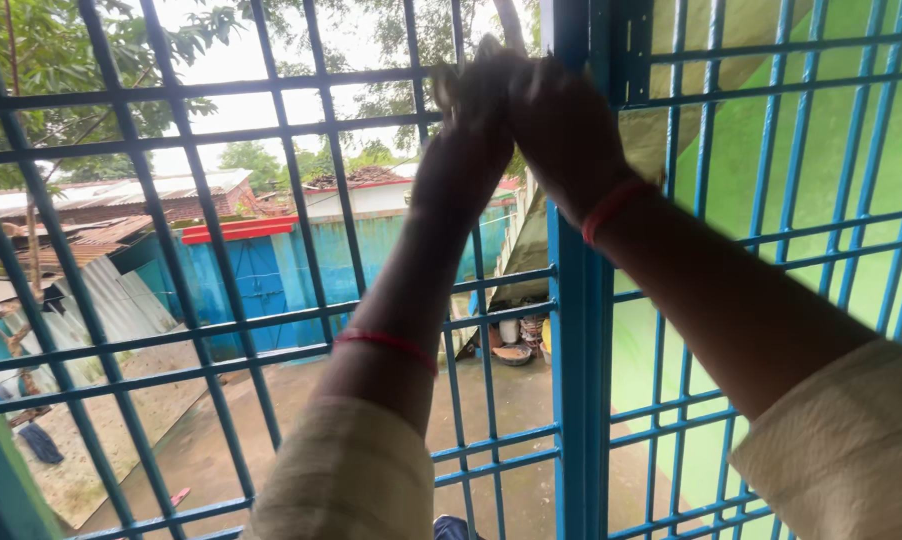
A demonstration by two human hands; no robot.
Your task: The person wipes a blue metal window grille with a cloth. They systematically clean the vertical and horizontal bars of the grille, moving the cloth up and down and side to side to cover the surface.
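Both my hands are raised to the top of a blue metal window grille (pixel 271 340). My left hand (pixel 468 130) and my right hand (pixel 561 125) press together against the bars beside the thick blue upright post (pixel 581 380). The fingers are blurred and backlit, so I cannot tell whether they grip a bar or a small thing. A red thread circles each wrist, and cream sleeves cover both forearms.
Through the grille I see a yard below, a blue shed with a red roof edge (pixel 241 270), tin roofs (pixel 101 210) and trees. A green wall (pixel 771 160) shows behind the right grille panel. Pots (pixel 516 345) stand on the ground outside.
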